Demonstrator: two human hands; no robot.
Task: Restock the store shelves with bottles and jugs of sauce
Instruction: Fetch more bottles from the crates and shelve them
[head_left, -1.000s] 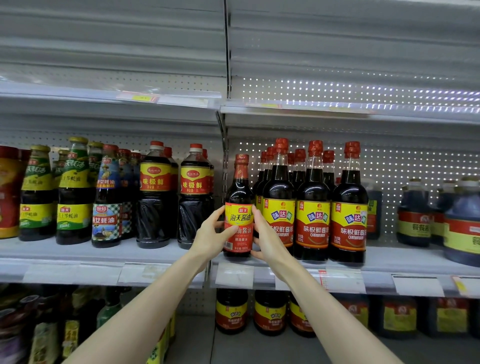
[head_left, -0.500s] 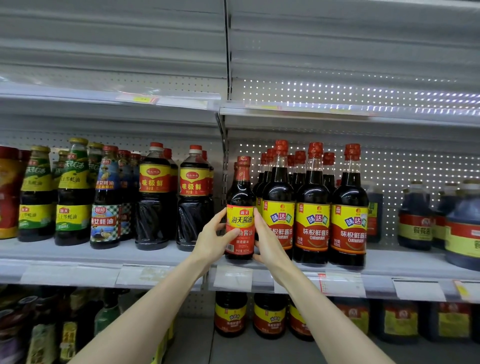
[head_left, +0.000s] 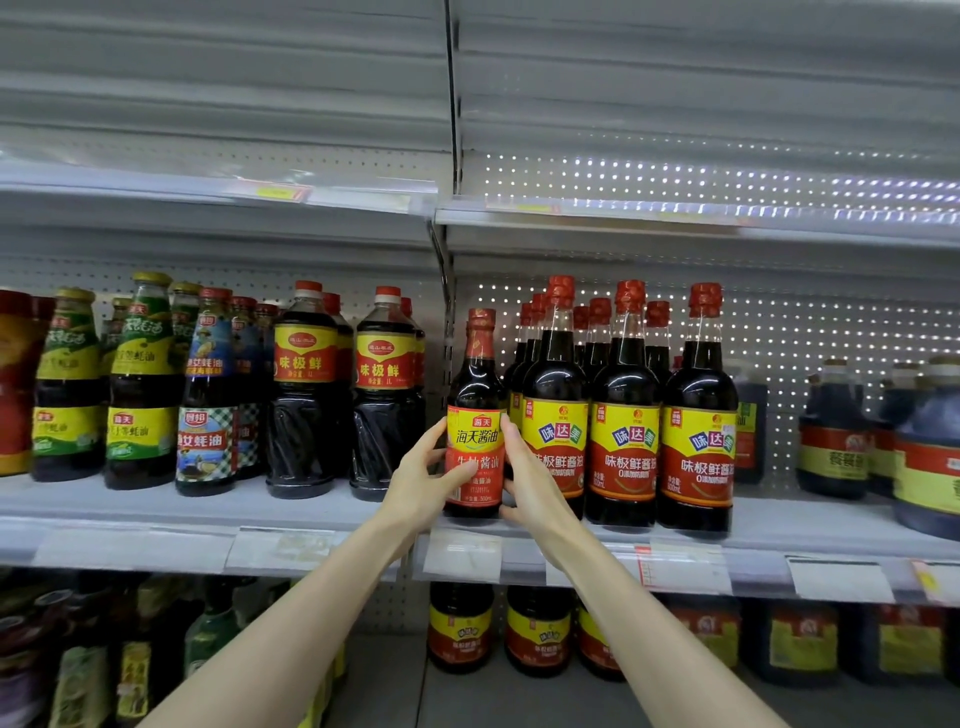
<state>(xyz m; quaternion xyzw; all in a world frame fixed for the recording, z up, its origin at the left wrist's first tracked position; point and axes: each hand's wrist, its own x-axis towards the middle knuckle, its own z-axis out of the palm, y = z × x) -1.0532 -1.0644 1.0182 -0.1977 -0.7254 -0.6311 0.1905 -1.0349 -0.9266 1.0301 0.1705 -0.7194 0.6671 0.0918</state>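
A dark soy sauce bottle (head_left: 477, 410) with a red cap and a red and yellow label stands upright at the left end of the right-hand middle shelf (head_left: 810, 525). My left hand (head_left: 423, 480) grips its lower label from the left, thumb across the front. My right hand (head_left: 532, 480) holds it from the right, fingers up along the label. Right beside it stand rows of taller soy sauce bottles (head_left: 626, 415) with yellow and red labels.
Left of the shelf divider stand two large dark bottles (head_left: 387, 395) and several oyster sauce bottles (head_left: 140, 384). Dark jugs (head_left: 924, 457) sit at the far right. The shelf above (head_left: 675, 218) holds nothing visible. More bottles (head_left: 537, 631) fill the shelf below.
The bottle has turned a little between my hands, so its label faces front more squarely. My hands stay at its sides and my left thumb now lies across the label.
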